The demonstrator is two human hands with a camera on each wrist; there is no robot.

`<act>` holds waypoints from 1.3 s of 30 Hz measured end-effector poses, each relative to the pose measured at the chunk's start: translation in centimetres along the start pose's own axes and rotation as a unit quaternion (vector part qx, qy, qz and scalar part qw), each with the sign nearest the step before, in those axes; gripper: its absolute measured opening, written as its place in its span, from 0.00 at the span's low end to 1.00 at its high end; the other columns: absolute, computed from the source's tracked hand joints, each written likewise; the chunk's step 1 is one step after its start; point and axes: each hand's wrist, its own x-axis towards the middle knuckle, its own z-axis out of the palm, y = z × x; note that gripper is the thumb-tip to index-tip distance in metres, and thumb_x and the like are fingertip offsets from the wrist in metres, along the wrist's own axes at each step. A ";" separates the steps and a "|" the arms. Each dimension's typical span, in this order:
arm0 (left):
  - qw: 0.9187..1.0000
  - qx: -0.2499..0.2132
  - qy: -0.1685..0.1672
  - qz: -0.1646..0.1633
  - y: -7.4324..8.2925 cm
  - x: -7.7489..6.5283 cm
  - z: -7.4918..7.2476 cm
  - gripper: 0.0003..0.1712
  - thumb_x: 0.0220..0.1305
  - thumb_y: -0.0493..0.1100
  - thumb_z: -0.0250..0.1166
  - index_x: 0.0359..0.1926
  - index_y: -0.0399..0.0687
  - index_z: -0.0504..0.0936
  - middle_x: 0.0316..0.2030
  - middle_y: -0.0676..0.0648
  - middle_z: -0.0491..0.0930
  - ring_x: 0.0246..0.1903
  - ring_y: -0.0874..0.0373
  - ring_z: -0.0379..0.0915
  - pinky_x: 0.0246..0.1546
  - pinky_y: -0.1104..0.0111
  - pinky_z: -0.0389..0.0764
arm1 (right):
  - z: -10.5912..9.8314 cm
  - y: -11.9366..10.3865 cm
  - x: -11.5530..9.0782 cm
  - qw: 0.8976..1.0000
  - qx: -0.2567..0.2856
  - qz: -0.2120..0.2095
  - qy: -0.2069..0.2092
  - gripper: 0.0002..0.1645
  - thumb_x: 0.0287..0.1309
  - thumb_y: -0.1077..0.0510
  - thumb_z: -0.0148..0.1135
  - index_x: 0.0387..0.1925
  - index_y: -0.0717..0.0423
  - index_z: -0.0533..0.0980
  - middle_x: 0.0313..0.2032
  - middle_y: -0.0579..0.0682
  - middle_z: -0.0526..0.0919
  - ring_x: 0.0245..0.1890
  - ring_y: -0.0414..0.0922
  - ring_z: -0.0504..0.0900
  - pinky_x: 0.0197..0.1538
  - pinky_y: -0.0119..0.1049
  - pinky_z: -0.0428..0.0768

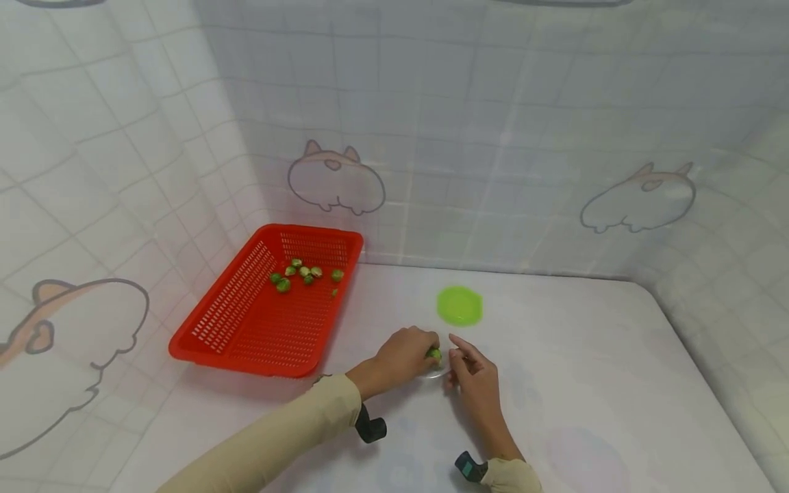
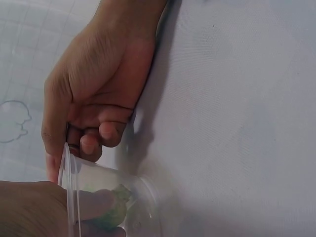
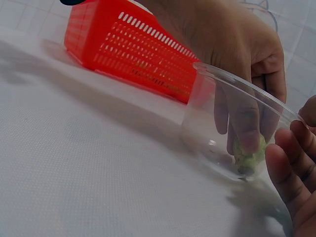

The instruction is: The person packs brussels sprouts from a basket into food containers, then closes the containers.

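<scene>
A clear plastic cup (image 3: 202,118) stands on the white surface. My left hand (image 1: 403,356) reaches down into it, fingers curled around a green Brussels sprout (image 3: 248,157) low inside. The sprout shows blurred through the cup wall in the left wrist view. On the cup's right side, my right hand (image 1: 477,380) has its fingers at the rim, some bent against the outside and one across the opening side. In the right wrist view only part of that hand's fingers (image 3: 281,158) appears at the edge.
To the left is a red perforated basket (image 1: 243,342) with several Brussels sprouts (image 1: 283,285) toward its far end. A flat lime-green round piece (image 1: 459,306) lies beyond the cup. Patterned sheeting (image 1: 468,171) rises behind and at both sides.
</scene>
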 end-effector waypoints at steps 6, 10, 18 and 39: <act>1.000 0.023 0.007 0.004 0.1 0.0 0.0 0.06 0.62 0.46 0.73 0.35 0.52 0.84 0.27 0.59 0.75 0.26 0.64 0.69 0.29 0.74 0.73 | 0.1 0.1 0.0 1.000 -0.011 -0.003 0.007 0.20 0.70 0.64 0.59 0.62 0.61 0.77 0.33 0.69 0.79 0.22 0.54 0.80 0.27 0.36 0.82; 0.999 0.031 0.013 0.011 0.1 0.0 0.0 0.06 0.62 0.46 0.73 0.37 0.51 0.86 0.27 0.58 0.76 0.26 0.64 0.69 0.29 0.74 0.73 | 0.0 0.6 0.0 1.000 -0.015 -0.002 0.009 0.20 0.70 0.65 0.59 0.62 0.60 0.77 0.35 0.69 0.79 0.23 0.55 0.80 0.28 0.35 0.82; 0.999 -0.016 0.034 0.020 0.0 -0.9 -1.3 0.14 0.62 0.46 0.73 0.48 0.49 0.87 0.40 0.54 0.86 0.38 0.62 0.79 0.43 0.69 0.82 | -0.3 3.4 0.8 1.000 -0.014 -0.018 0.018 0.19 0.70 0.59 0.62 0.60 0.51 0.79 0.34 0.62 0.80 0.23 0.51 0.81 0.27 0.33 0.81; 0.972 -0.211 0.106 -0.002 -5.5 -3.8 -8.4 0.15 0.65 0.52 0.70 0.51 0.58 0.85 0.48 0.57 0.86 0.49 0.61 0.82 0.51 0.62 0.84 | -0.1 2.8 0.8 0.999 -0.024 0.022 0.020 0.19 0.70 0.59 0.61 0.61 0.49 0.79 0.38 0.59 0.82 0.26 0.43 0.81 0.32 0.31 0.83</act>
